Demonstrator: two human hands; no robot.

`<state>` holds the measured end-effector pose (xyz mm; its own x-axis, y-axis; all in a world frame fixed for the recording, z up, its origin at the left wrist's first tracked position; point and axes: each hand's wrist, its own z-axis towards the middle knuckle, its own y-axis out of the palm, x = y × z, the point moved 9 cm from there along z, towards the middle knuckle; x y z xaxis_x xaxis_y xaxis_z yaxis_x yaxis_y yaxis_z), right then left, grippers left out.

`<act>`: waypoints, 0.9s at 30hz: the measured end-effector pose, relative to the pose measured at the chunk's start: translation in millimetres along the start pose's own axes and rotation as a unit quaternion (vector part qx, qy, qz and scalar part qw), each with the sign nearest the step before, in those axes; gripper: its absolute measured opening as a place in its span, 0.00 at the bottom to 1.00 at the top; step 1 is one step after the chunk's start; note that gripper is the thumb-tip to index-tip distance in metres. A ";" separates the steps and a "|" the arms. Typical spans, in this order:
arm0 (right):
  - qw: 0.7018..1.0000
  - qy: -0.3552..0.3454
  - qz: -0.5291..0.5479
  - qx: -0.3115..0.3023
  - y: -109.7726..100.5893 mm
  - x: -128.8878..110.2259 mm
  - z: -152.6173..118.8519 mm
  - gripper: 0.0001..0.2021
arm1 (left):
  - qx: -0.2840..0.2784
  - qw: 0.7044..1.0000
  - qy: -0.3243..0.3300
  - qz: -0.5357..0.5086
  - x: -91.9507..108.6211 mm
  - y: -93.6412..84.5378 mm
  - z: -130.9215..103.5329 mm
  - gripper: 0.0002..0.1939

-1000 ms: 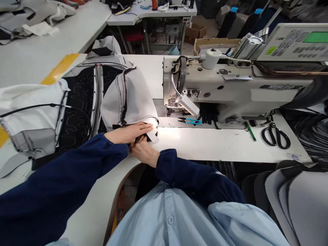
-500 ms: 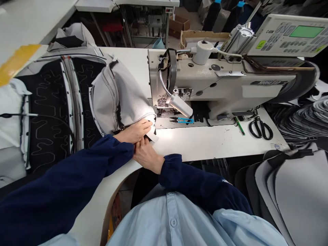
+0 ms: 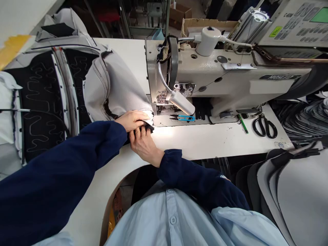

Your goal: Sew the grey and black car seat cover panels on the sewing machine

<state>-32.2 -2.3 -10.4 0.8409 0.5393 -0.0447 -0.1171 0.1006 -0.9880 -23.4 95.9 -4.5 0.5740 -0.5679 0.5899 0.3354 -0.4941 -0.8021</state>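
The grey fabric piece lies bunched on the white table, left of the sewing machine's needle area. My left hand grips its lower right edge, with fingers closed on the material. Just below, my right hand has its fingers bent over the black underside of the same edge; the fingertips press on it. Both hands are close together. Blue thread snips lie on the machine bed to the right of them.
The sewing machine stands at the centre right, its lamp over the needle area. Black scissors and a green pen lie on the table. Black quilted panels spread at the left, and grey cut pieces are stacked lower right.
The view has shifted slightly. A white strip that stuck out by the fingers no longer shows, and black material now shows at the edge. My right hand's fingers have spread over the fabric edge.
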 end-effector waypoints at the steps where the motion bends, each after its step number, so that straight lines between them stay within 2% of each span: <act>1: 1.000 -0.011 -0.005 -0.009 0.6 0.8 2.1 0.18 | -0.002 0.999 0.027 0.035 5.2 1.9 -1.7 0.18; 4: 0.997 -0.064 -0.018 -0.037 4.0 0.6 5.8 0.17 | -0.032 0.987 0.063 0.143 12.3 11.1 -5.6 0.18; 6: 0.995 -0.082 -0.009 -0.049 5.8 4.2 5.0 0.18 | -0.058 0.980 0.075 0.175 14.6 16.6 -5.2 0.17; 10: 0.996 -0.063 0.007 -0.062 8.7 21.4 -1.0 0.18 | -0.093 0.980 0.103 0.140 20.6 24.3 2.1 0.19; 13: 0.998 -0.056 0.002 -0.043 8.0 29.8 -5.2 0.18 | -0.096 0.980 0.100 0.146 19.3 27.7 9.8 0.20; 15: 0.998 -0.059 -0.009 -0.018 6.8 31.0 -6.7 0.17 | -0.093 0.977 0.121 0.151 21.8 30.0 12.8 0.19; 17: 0.998 -0.066 -0.023 0.010 5.6 29.9 -7.7 0.15 | -0.080 0.975 0.146 0.150 24.7 31.1 13.6 0.19; 20: 0.996 -0.078 -0.034 0.034 6.1 27.4 -9.0 0.13 | -0.029 0.975 0.144 0.164 22.6 26.4 12.3 0.20; 25: 0.993 -0.104 -0.040 0.045 8.5 27.1 -10.1 0.12 | 0.027 0.969 0.152 0.194 28.0 18.4 2.3 0.19; 27: 0.993 -0.102 -0.038 0.040 10.2 31.6 -9.1 0.11 | 0.046 0.967 0.136 0.212 29.9 15.0 3.0 0.19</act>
<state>-2.0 8.2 -23.3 0.7256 0.6848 0.0679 -0.1058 0.2086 -0.9723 1.1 73.5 0.9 0.4611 -0.8647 0.1992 0.1862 -0.1252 -0.9745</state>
